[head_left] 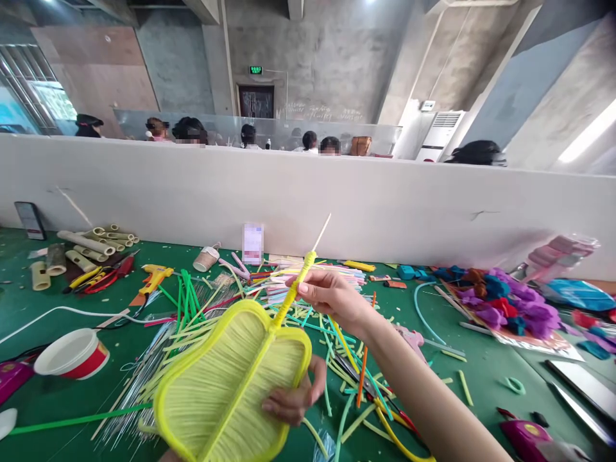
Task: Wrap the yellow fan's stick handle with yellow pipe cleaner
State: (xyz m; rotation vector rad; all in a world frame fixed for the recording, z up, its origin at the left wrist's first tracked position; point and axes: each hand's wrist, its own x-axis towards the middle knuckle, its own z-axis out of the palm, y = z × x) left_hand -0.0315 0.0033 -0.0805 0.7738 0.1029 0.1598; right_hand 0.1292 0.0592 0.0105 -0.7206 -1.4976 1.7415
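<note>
A yellow hand fan, shaped like a leaf with a thick fuzzy rim and a central rib, is tilted in front of me. My left hand reaches behind it and grips its right edge, with the fingers curled onto the front; most of that hand is hidden. My right hand pinches the fan's handle, which is wrapped in yellow fuzzy strip. A bare thin stick sticks out beyond the wrapping. Under the fan lie loose pipe cleaners and a bundle of thin wires.
Scissors lie among strips on the green table. Leftward are a paper bowl, a yellow glue gun, pliers and bamboo pieces. Rightward are purple flowers and a magenta tool. A white partition stands behind.
</note>
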